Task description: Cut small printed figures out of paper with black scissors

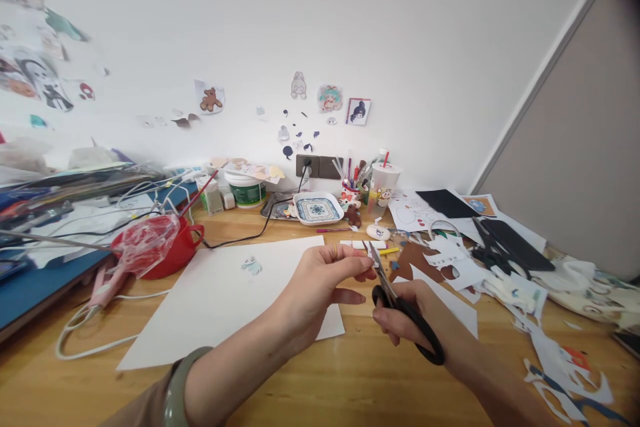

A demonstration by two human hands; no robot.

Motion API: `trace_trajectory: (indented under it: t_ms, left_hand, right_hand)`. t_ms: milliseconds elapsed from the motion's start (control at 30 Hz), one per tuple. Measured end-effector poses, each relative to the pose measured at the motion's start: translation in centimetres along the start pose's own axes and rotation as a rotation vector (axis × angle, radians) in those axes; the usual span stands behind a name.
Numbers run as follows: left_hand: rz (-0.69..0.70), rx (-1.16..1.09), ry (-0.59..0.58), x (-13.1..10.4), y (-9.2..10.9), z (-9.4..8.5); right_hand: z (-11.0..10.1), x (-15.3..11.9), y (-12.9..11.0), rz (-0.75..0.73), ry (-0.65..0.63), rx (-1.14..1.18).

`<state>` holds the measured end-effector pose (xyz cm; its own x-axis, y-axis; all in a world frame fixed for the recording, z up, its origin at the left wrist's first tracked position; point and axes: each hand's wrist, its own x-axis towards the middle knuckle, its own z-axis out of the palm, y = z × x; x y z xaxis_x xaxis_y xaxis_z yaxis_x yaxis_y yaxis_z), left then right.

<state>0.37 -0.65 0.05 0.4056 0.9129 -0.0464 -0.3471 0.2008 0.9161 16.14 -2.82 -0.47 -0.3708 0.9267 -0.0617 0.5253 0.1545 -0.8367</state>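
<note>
My left hand (320, 287) pinches a small white piece of paper (371, 252) between thumb and fingertips. My right hand (415, 313) grips black-handled scissors (383, 275), fingers through the loops. The blades point up and left, right at the paper piece; whether they are cutting into it I cannot tell. Below and left of my left hand lies a large white sheet (215, 307). On it rests a small pale-blue cutout (251, 265). Brown material scraps (413, 263) lie just beyond the scissors.
Paper offcuts (550, 360) and a second pair of scissors (493, 247) lie at right. A red mug (165, 253) with plastic wrap and a pink corded tool (107, 280) stand left. Behind are a patterned dish (318, 208), a green-white tub (245, 192) and a drink cup (384, 187).
</note>
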Motion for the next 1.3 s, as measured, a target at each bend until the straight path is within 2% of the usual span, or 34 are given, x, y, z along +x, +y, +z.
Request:
trace_trajectory:
  t_ms: [200, 467, 800, 1300]
  left_hand:
    - [-0.120, -0.129, -0.023, -0.26, 0.16, 0.16]
    - [-0.215, -0.257, -0.039, -0.41, 0.02, 0.09]
    - [-0.111, -0.104, 0.003, -0.50, 0.21, 0.36]
    - [-0.141, -0.143, -0.011, -0.51, 0.07, 0.26]
  right_hand:
    - [-0.02, -0.04, 0.00, 0.004, -0.008, 0.001]
    - [-0.11, -0.05, -0.27, 0.001, -0.031, 0.000]
    - [-0.04, -0.01, -0.04, 0.009, -0.011, -0.005]
    - [0.00, 0.05, 0.19, 0.000, 0.005, -0.047]
